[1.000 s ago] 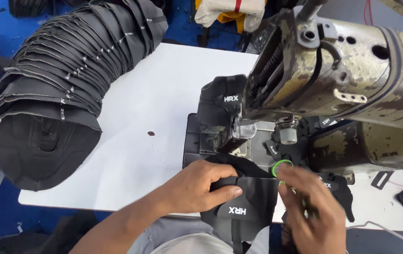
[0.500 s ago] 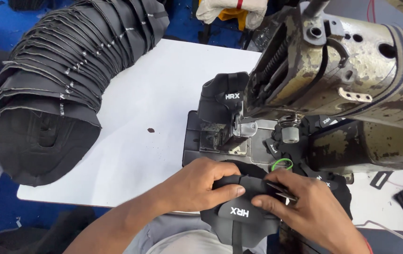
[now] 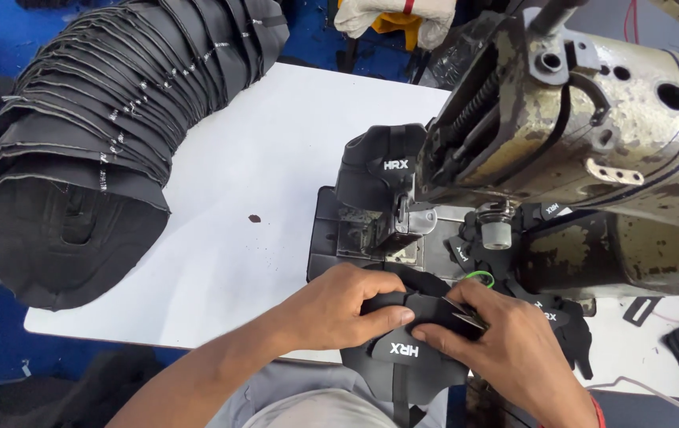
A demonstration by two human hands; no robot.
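Your 2 forearms are bare, no sleeves reaching them. Your right hand (image 3: 514,349) shows a thin red band at the wrist; your left hand (image 3: 339,309) wears nothing. Grey clothing covers your lap.

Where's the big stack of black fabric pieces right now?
In the head view, the stack of black fabric pieces curves across the upper left of the white table, left of the sewing machine and away from both hands.

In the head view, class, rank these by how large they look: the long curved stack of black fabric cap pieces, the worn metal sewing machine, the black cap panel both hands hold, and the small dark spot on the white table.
1. Sewing machine and stack: alike, unranked.
2. Cap panel.
3. Spot.
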